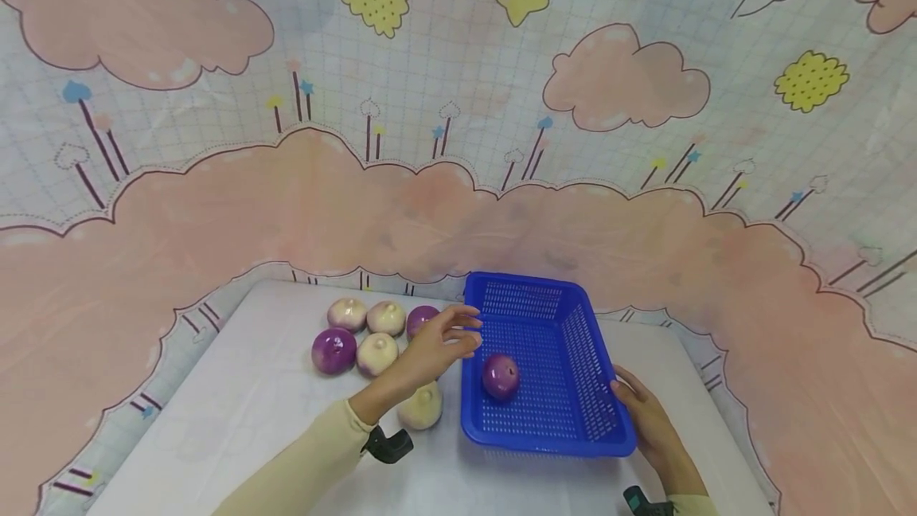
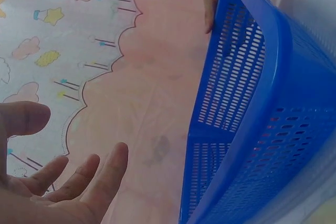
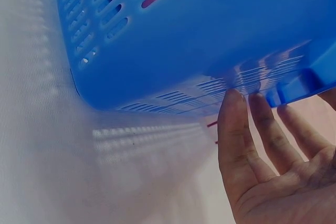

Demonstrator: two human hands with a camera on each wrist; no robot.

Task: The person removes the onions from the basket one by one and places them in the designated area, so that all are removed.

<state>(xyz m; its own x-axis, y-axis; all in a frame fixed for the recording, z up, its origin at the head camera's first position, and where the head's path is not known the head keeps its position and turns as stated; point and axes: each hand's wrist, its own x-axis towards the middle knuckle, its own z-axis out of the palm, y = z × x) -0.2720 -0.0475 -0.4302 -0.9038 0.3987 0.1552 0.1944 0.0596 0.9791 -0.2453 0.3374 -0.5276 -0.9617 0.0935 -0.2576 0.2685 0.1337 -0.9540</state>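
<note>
My left hand (image 1: pixel 446 338) hovers over the left rim of a blue perforated plastic basket (image 1: pixel 555 446), fingers spread and nothing held. The left wrist view shows that hand (image 2: pixel 63 182) with its thumb apart from the fingers. Inside the basket, toward its left side, lies one purple onion (image 1: pixel 501 377). My right hand (image 1: pixel 650 424) holds the basket's right rim; in the right wrist view its fingers (image 3: pixel 233 129) touch the outer wall beneath the rim, while the thumb is mostly out of frame. A purple onion (image 1: pixel 421 320) is partly hidden behind my left hand.
Left of the basket, several pale onions (image 1: pixel 377 354) and another purple onion (image 1: pixel 333 351) sit grouped on the white table (image 1: pixel 236 412). One pale onion (image 1: pixel 421 406) lies nearer, beside my left wrist. A cartoon-patterned cloth (image 1: pixel 430 217) hangs behind the table.
</note>
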